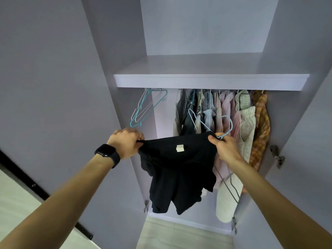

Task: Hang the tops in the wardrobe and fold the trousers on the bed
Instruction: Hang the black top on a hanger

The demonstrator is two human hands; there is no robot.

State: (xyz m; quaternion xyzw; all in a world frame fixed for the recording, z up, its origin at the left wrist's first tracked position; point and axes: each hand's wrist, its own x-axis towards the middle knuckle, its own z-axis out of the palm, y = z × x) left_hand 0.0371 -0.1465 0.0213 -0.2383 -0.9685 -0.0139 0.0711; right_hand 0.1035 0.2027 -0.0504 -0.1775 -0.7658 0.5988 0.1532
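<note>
The left hand [125, 142], with a dark watch [107, 152] on its wrist, curls its fingers tightly around the left edge of the black top [179, 169]. Empty teal hangers [143, 108] hang just above that hand, under the shelf [210, 80]. The top is stretched between both hands in front of the open wardrobe [107, 60], its white label facing the camera and its lower part dangling. The right hand [226, 150] pinches the top's right edge together with a light blue hanger [222, 136], which rises above the top's right side. Hung clothes [226, 108] fill the rail behind.

Rail hidden behind shelf [210, 81], blue hanger [231, 125] partly behind black top [179, 169]
</note>
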